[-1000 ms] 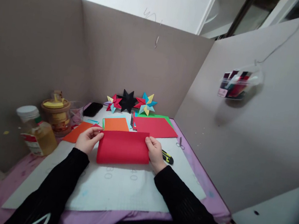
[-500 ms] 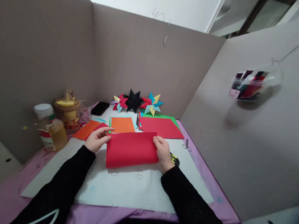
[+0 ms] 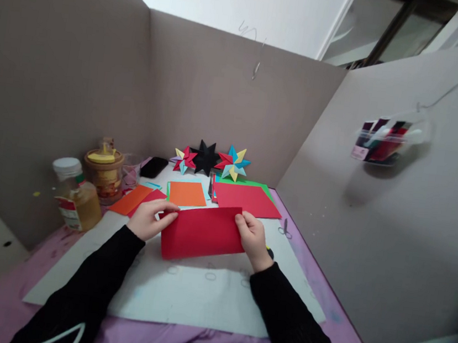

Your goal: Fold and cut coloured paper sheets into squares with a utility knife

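Note:
A red sheet of paper (image 3: pixel 203 234), bent over on itself, is held up above the white board (image 3: pixel 179 304). My left hand (image 3: pixel 152 219) pinches its upper left edge between thumb and fingers. At the right end, my right hand (image 3: pixel 253 238) grips the paper's upper corner, thumb in front. Partly hidden behind my right hand lies a black and yellow tool (image 3: pixel 270 252); its kind cannot be made out. Beyond the held paper are an orange square sheet (image 3: pixel 188 194) and a larger red sheet (image 3: pixel 246 198) on a stack.
Folded paper stars (image 3: pixel 233 162) lean against the back panel. At left stand a glue-coloured bottle (image 3: pixel 79 200), a lidded jar (image 3: pixel 104 175) and a black phone (image 3: pixel 154 167). Scissors (image 3: pixel 286 229) lie at right. A clear container (image 3: pixel 383 140) hangs on the right panel.
My left hand has shifted its grip from the paper's left edge onto its upper left corner, fingers now over the top. My right hand keeps its hold. The view has tilted slightly.

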Tool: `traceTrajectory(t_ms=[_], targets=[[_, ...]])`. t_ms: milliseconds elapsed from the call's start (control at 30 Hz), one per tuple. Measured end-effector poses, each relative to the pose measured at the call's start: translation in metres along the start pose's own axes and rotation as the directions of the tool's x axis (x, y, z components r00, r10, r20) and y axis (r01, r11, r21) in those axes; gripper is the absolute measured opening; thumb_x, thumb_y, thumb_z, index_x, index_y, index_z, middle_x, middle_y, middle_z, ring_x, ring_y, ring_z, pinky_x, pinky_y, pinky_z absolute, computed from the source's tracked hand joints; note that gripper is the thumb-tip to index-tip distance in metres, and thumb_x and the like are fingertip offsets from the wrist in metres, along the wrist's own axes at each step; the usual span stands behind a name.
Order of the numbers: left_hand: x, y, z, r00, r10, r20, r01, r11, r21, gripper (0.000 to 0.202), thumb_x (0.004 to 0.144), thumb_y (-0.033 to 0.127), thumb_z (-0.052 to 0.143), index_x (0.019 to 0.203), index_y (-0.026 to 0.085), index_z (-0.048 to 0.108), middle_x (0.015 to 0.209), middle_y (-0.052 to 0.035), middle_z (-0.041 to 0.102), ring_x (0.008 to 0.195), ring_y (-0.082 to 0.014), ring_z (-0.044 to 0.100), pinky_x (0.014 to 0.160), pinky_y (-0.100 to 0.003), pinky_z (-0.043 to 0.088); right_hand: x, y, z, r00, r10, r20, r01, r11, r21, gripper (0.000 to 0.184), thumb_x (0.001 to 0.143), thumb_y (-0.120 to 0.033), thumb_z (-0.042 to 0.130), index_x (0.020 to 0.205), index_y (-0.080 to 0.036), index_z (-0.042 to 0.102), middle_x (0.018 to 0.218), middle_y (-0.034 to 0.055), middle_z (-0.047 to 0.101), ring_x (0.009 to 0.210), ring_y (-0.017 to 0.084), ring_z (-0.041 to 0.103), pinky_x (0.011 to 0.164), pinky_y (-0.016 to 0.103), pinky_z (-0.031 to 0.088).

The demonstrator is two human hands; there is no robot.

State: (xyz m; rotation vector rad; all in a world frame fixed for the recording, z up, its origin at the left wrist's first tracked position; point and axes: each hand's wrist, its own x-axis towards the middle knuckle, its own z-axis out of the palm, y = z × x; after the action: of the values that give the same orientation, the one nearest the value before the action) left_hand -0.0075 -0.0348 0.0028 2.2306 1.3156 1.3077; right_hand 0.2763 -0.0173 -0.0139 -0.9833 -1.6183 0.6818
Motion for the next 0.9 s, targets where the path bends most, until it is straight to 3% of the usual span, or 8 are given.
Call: traceTrajectory(t_ms=[200, 333, 433, 667, 900], targets=[[0.022, 0.027, -0.006, 0.998, 0.065, 0.015, -0.067, 0.973, 0.219, 0.021, 0.080, 0.033, 0.051, 0.086, 0.022, 0.069, 0.085, -0.0038, 0.070, 0.080, -0.0190, 0.063, 0.074, -0.029, 0.047, 0.015, -0.035, -0.005, 0.988, -0.152, 0.019, 0.153, 0.975, -0.161, 0.031, 0.084, -0.040, 0.046, 0.062, -0.019, 0.051, 0.056, -0.0014, 0.044, 0.053, 0.012, 0.038, 0.051, 0.025, 0.028], [0.044, 0.043, -0.001, 0.999, 0.046, -0.002, -0.045, 0.981, 0.186, 0.021, 0.080, 0.033, 0.052, 0.086, 0.022, 0.069, 0.086, -0.0026, 0.071, 0.078, -0.0188, 0.064, 0.072, -0.028, 0.046, 0.033, -0.052, -0.003, 0.973, -0.226, 0.047, 0.231, 0.949, -0.215, 0.032, 0.084, -0.042, 0.046, 0.061, -0.020, 0.053, 0.057, 0.0006, 0.047, 0.055, 0.014, 0.040, 0.054, 0.027, 0.030], [0.061, 0.041, 0.003, 0.999, 0.019, -0.041, -0.011, 0.984, 0.177, 0.017, 0.078, 0.030, 0.054, 0.082, 0.022, 0.069, 0.080, -0.0007, 0.071, 0.074, -0.0174, 0.063, 0.069, -0.026, 0.045, 0.050, -0.057, 0.001, 0.965, -0.258, 0.041, 0.260, 0.943, -0.208, 0.032, 0.083, -0.042, 0.046, 0.062, -0.020, 0.055, 0.057, 0.0008, 0.048, 0.055, 0.014, 0.041, 0.055, 0.027, 0.031], [0.093, 0.020, 0.000, 0.990, -0.014, -0.144, 0.030, 0.993, 0.112, 0.017, 0.075, 0.033, 0.058, 0.081, 0.022, 0.070, 0.079, -0.0016, 0.070, 0.074, -0.0182, 0.062, 0.069, -0.027, 0.044, 0.083, -0.050, 0.010, 0.995, -0.102, 0.005, 0.102, 0.993, -0.056, 0.032, 0.081, -0.045, 0.047, 0.064, -0.018, 0.055, 0.061, -0.0004, 0.050, 0.057, 0.014, 0.043, 0.052, 0.024, 0.030], [0.091, 0.009, -0.006, 0.995, -0.064, -0.082, 0.065, 0.998, 0.012, 0.020, 0.073, 0.036, 0.060, 0.080, 0.020, 0.070, 0.079, -0.0034, 0.070, 0.073, -0.0191, 0.063, 0.070, -0.029, 0.047, 0.083, -0.050, 0.021, 0.999, -0.009, 0.035, 0.007, 0.999, 0.048, 0.033, 0.079, -0.045, 0.050, 0.060, -0.018, 0.050, 0.057, -0.0009, 0.044, 0.055, 0.012, 0.040, 0.048, 0.023, 0.030]])
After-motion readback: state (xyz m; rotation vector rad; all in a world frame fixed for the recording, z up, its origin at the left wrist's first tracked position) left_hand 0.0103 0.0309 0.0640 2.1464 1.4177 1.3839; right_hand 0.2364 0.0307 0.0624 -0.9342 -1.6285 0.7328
